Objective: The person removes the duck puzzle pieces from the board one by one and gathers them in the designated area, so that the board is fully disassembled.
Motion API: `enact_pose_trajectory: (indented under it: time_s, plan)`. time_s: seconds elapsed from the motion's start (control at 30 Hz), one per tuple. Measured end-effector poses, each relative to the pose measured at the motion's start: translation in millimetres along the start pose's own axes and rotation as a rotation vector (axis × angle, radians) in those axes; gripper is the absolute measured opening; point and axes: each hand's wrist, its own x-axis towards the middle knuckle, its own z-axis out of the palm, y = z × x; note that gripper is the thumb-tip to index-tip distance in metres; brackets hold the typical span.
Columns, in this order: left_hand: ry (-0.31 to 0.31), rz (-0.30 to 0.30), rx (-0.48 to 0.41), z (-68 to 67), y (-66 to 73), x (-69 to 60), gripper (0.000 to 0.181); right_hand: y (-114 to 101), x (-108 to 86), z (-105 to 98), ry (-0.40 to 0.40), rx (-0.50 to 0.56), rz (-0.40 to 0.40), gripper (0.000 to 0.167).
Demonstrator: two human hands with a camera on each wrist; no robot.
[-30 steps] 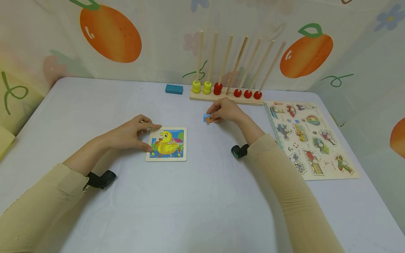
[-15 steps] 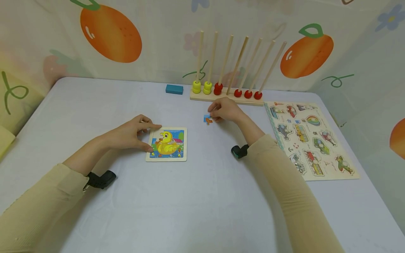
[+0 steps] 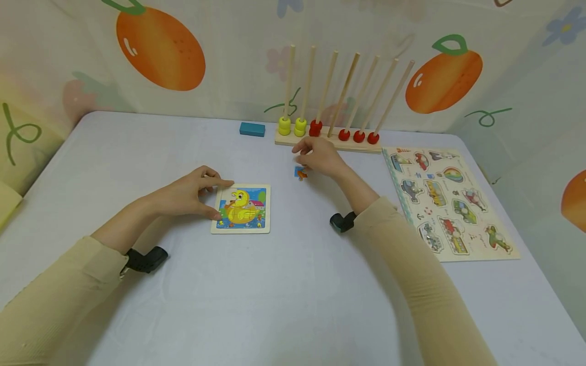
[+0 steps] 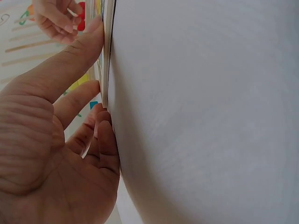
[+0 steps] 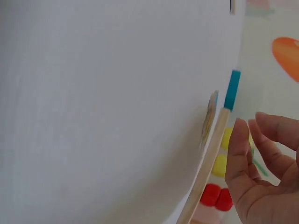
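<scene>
A square duck puzzle (image 3: pixel 242 209) lies flat left of the middle of the table. My left hand (image 3: pixel 185 195) rests at its left side, index finger at the upper left corner and thumb on the lower left. In the left wrist view the left hand's (image 4: pixel 60 149) fingers touch the puzzle's edge (image 4: pixel 108 56). A small blue and orange piece (image 3: pixel 299 173) lies on the table to the right of the puzzle. Over it hovers my right hand (image 3: pixel 324 158), thumb and fingers apart. The right wrist view shows this hand (image 5: pixel 268 172) holding nothing, with thin pieces (image 5: pixel 210 116) beyond.
Behind the right hand stands a wooden rack (image 3: pixel 329 141) of upright pegs with yellow and red beads. A teal block (image 3: pixel 252 129) lies to its left. A large picture board (image 3: pixel 450 203) with vehicle shapes lies on the right. Printed cloth hangs behind the table.
My right hand has let go of the small piece, and its fingers have moved slightly left and spread apart. The left hand and the duck puzzle have stayed in place.
</scene>
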Motion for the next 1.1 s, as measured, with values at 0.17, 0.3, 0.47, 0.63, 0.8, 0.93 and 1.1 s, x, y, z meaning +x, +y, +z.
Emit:
enact_pose_trajectory:
  time_s: [0.17,0.3,0.47,0.63,0.8,0.93,1.1]
  plan:
    - [0.001,-0.002,0.001,-0.3,0.3,-0.5,0.076,-13,-3.3,10,-0.020,0.005,-0.020,0.024]
    - [-0.004,0.000,-0.001,-0.7,0.4,-0.5,0.076,-21,-6.3,17,-0.048,0.013,-0.036,0.023]
    - [-0.012,0.001,-0.006,-1.4,1.1,-0.3,0.076,-27,-8.0,26,-0.090,0.050,-0.076,0.022]
    - [-0.016,0.002,-0.008,-1.5,0.3,0.3,0.076,-36,-9.6,36,-0.138,0.055,-0.105,0.022]
    - [-0.018,0.004,-0.012,-1.4,-0.9,0.4,0.076,-45,-11.0,47,-0.210,0.032,-0.128,0.023]
    - [-0.021,0.011,-0.014,-1.8,-0.6,-0.2,0.077,-49,-11.6,55,-0.259,0.011,-0.172,0.024]
    - [-0.019,0.015,-0.015,-2.2,-0.5,-1.1,0.077,-56,-13.2,63,-0.294,-0.018,-0.201,0.025]
